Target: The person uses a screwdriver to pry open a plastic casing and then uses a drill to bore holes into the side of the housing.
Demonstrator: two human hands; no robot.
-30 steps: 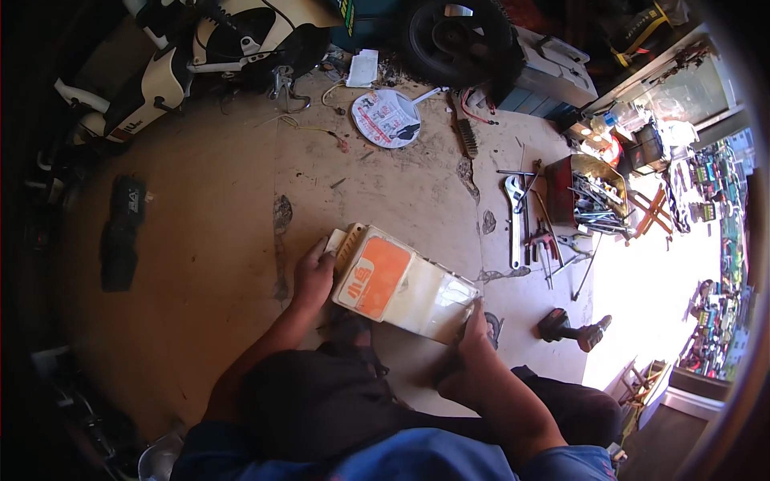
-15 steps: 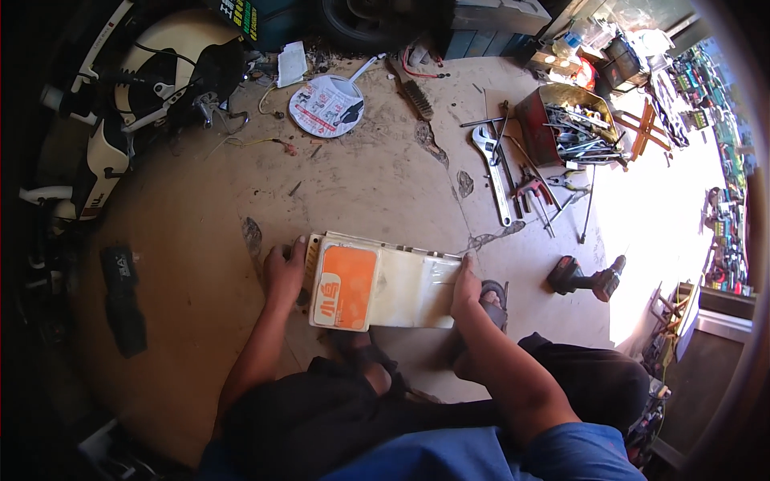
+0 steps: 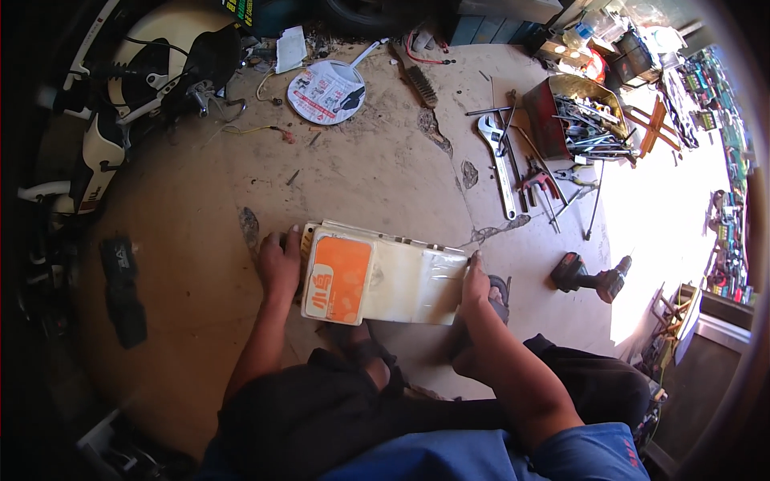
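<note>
Between my two hands is a long cream-coloured plastic box [image 3: 405,280], held above the floor in front of my knees. An orange and white label covers its left part, and clear tape shines near the right end. My left hand [image 3: 281,260] grips the box's left end, thumb up by the far corner. At the opposite end, my right hand [image 3: 476,282] presses its palm and fingers against the short side. The fingers under and behind the box are partly hidden.
A cordless drill [image 3: 592,276] lies to the right. Beyond it are an adjustable wrench [image 3: 500,167], pliers [image 3: 573,175] and a red toolbox [image 3: 547,120] full of tools. A round paper fan [image 3: 326,92] and a wire brush [image 3: 420,86] lie farther off; scooter parts [image 3: 100,164] stand left.
The box has shifted slightly, its left end a little farther left and away from me. Both hands keep their hold on it. My view has tilted slightly.
</note>
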